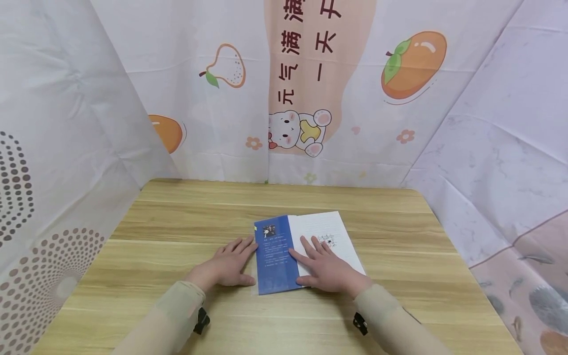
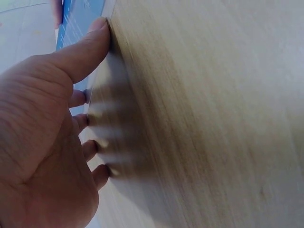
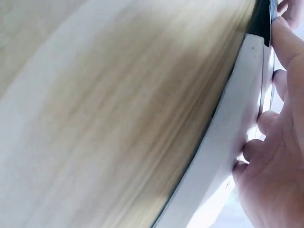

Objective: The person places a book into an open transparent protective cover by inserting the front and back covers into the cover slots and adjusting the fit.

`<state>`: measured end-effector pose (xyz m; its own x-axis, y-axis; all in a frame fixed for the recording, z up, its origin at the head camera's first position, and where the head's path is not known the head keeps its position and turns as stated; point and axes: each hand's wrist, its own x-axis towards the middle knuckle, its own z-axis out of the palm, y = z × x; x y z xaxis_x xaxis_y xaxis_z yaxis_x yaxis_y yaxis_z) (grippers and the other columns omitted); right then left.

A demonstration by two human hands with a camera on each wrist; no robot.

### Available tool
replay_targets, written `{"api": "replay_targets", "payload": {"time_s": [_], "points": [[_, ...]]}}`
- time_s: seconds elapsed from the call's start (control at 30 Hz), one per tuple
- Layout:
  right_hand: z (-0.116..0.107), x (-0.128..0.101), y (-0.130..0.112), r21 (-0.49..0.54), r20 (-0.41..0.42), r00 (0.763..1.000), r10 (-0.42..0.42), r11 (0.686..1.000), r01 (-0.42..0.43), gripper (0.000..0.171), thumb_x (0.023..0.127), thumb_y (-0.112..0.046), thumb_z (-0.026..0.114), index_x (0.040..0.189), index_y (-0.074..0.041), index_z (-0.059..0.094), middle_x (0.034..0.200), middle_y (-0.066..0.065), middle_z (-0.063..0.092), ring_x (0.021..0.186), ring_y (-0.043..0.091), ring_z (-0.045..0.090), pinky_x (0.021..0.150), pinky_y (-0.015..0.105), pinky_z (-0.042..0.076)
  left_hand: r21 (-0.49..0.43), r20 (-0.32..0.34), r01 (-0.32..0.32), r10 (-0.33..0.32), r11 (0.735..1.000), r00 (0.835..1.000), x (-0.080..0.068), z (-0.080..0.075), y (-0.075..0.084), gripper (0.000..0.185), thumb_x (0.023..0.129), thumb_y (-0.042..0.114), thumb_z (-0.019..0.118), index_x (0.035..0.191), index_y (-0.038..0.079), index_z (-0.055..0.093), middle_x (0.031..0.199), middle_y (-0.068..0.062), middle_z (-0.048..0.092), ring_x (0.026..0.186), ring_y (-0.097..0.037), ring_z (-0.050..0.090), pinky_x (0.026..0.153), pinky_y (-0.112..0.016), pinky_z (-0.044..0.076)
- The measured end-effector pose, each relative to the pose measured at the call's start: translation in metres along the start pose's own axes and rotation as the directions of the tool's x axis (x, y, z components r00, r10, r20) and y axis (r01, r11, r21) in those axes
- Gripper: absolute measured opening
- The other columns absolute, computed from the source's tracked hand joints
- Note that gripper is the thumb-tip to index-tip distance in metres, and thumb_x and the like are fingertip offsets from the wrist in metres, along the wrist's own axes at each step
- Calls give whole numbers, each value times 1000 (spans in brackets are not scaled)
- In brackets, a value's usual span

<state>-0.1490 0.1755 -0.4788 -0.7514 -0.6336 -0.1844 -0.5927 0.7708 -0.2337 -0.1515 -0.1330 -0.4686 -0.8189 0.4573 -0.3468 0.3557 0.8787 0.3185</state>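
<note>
Near the middle of the pale wooden tabletop (image 1: pixel 177 236), slightly toward the person's side, lies a thin paperback book with a blue cover flap and a white lined page (image 1: pixel 306 249), resting flat. Its long axis runs away from the person and leans a little to the left, with the near short edge closest to the wrists. The left hand (image 1: pixel 228 266) lies flat on the bare wood just beside the book's left edge, fingers spread and straight, fingertips touching or nearly touching the blue flap; the left wrist view shows the thumb against that edge. The right hand (image 1: pixel 326 268) rests palm-down on the book with straight, spread fingers pressing the white page and the seam beside the blue strip, gripping nothing. Bare wood stretches wide to the left, right and far side of the book, and a narrower band lies between it and the near edge. Printed fabric sheets with fruit and bear drawings (image 1: pixel 310 88) wall in the table on three sides.
</note>
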Motion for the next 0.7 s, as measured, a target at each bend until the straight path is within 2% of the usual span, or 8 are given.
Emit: {"api": "replay_targets", "payload": {"time_s": [0.27, 0.53, 0.7], "points": [[0, 0, -5, -21, -14, 1000, 4, 1000, -5, 74, 100, -61, 51, 162, -28, 30, 171, 18, 10, 155, 46, 9, 123, 60, 16, -2, -20, -30, 30, 1000, 999, 2, 5, -6, 97, 91, 59, 68, 163, 14, 24, 172, -9, 11, 155, -41, 13, 117, -67, 21], [1, 1, -11, -39, -14, 1000, 2, 999, -2, 74, 100, -60, 51, 162, -25, 31, 170, 20, 11, 154, 48, 11, 122, 60, 19, 11, -51, -46, 46, 999, 998, 13, 18, -16, 99, 89, 62, 69, 164, 15, 24, 172, -8, 9, 155, -42, 13, 116, -68, 22], [1, 1, -13, -55, -11, 1000, 13, 998, -14, 73, 100, -61, 51, 162, -26, 32, 170, 19, 11, 154, 47, 12, 123, 58, 20, 18, -55, -47, 48, 999, 997, 12, 18, -15, 98, 90, 61, 69, 164, 14, 24, 172, -9, 9, 155, -43, 14, 116, -68, 22]]}}
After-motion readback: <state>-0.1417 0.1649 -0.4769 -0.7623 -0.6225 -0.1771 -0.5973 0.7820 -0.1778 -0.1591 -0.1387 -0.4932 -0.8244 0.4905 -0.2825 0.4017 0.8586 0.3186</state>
